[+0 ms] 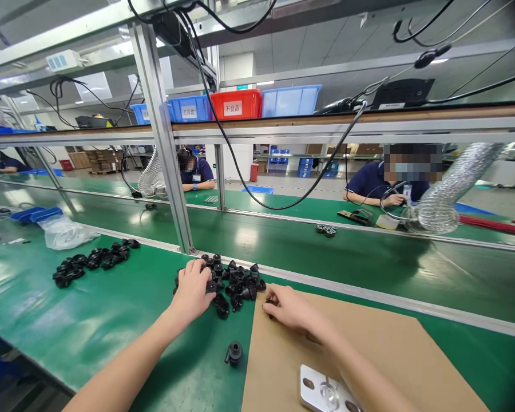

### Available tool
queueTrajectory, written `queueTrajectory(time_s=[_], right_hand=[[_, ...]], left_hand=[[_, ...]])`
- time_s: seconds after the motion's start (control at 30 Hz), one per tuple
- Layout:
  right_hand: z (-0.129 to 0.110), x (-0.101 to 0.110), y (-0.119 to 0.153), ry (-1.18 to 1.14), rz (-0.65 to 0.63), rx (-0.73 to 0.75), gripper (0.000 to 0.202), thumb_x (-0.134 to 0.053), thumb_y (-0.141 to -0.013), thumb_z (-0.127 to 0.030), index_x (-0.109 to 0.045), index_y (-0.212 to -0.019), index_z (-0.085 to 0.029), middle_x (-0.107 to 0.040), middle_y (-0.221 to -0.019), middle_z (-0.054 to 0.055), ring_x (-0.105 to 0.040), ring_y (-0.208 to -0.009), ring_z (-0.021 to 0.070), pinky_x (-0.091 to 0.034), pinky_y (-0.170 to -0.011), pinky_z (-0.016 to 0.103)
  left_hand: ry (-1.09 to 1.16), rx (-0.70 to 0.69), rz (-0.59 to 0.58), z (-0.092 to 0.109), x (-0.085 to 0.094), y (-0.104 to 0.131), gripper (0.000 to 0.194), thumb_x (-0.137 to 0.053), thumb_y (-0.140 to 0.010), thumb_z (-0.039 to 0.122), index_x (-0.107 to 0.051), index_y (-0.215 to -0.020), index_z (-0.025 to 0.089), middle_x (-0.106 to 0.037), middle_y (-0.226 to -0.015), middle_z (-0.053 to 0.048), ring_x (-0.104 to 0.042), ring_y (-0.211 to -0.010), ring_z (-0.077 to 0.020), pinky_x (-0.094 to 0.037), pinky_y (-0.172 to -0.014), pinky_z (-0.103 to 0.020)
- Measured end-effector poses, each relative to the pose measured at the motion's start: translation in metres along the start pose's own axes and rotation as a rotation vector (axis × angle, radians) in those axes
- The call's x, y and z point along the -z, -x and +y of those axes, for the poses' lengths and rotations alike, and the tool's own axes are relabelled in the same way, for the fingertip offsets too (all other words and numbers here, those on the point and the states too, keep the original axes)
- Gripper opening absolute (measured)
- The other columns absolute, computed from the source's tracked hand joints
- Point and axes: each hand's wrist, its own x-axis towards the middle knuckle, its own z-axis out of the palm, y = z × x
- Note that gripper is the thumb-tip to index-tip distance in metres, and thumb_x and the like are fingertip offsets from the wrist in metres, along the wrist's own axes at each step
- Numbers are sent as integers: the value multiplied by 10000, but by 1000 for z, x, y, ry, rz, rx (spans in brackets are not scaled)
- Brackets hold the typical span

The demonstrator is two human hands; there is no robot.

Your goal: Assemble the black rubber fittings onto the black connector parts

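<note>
A heap of small black plastic parts [236,280] lies on the green bench just in front of the conveyor rail. My left hand [193,289] rests on the left side of that heap, its fingers curled over several parts. My right hand [289,306] sits at the near-left corner of a brown cardboard sheet [381,349], fingertips pinched on a small black part at the heap's right edge. One black part [234,353] stands alone on the bench nearer to me.
A second pile of black parts [92,262] and a clear plastic bag [64,232] lie to the left. A metal plate [324,392] rests on the cardboard's near edge. An aluminium post [165,143] rises behind the heap. Two people sit across the conveyor.
</note>
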Motion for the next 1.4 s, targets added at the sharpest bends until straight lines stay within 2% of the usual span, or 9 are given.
queueTrajectory(time_s=[0.17,0.27,0.47,0.67,0.87,1.0,1.1,1.3,1.4], right_hand=[[16,4,-10,-79,-95,-117,134,-504,-1009,-196,-629,-1047,-165,-706,-749,40,-649,-577,162,-437,-536,231],[23,16,-5,-38,-55,-126,213,-495,-1003,-167,-669,-1124,-162,-720,-889,85,-677,-711,188,-464,-619,255],[24,26,12,229,-131,111,687,-530,-795,44,-655,-1335,-363,-635,-1079,44,-620,-851,196,-388,-693,254],[16,26,14,371,-124,153,556,-568,-700,80,-696,-1123,-258,-651,-974,42,-592,-793,199,-297,-626,250],[20,30,10,467,-49,217,602,-523,-800,37,-663,-1262,-322,-609,-923,27,-562,-722,178,-245,-610,272],[23,27,7,439,-89,285,447,-523,-768,31,-719,-1028,-275,-610,-966,18,-564,-754,169,-285,-627,273],[24,26,5,237,-43,266,337,-567,-787,-10,-684,-1010,-233,-633,-946,30,-584,-809,196,-354,-676,279],[16,23,-2,-758,-153,360,385,-754,-913,-351,-566,-1215,-204,-635,-978,48,-637,-828,190,-500,-760,320],[6,18,-1,-871,-213,401,477,-817,-889,-436,-563,-1209,-190,-641,-947,48,-649,-817,185,-503,-758,323]], left_hand=[[714,-65,-206,26,-19,12,252,-766,-744,118,-553,-855,196,-681,-1011,-36,-645,-893,-210,-500,-755,-303],[961,22,-376,39,-36,22,235,-784,-754,202,-638,-936,167,-677,-896,-18,-604,-719,-162,-451,-608,-254],[1104,27,-334,44,-49,26,341,-792,-797,259,-740,-1121,167,-666,-1038,-69,-624,-908,-213,-502,-685,-265],[1421,35,-297,44,-59,24,418,-837,-840,324,-722,-1209,164,-705,-1111,-104,-657,-1066,-253,-528,-917,-335],[1606,56,-331,44,-64,25,507,-896,-830,375,-702,-1242,151,-760,-1084,-124,-695,-1052,-248,-523,-923,-326],[1622,54,-326,46,-63,27,501,-895,-833,388,-707,-1234,152,-758,-1108,-128,-696,-1058,-246,-524,-931,-324],[1591,62,-287,47,-61,28,507,-884,-839,404,-712,-1247,158,-745,-1142,-131,-687,-1059,-247,-531,-940,-329],[1454,8,-61,48,-57,32,413,-831,-886,374,-740,-1243,189,-705,-1191,-121,-665,-1075,-264,-552,-916,-330],[1453,-18,-1,49,-56,34,375,-829,-891,331,-743,-1236,210,-710,-1164,-103,-673,-1027,-246,-563,-882,-314]])
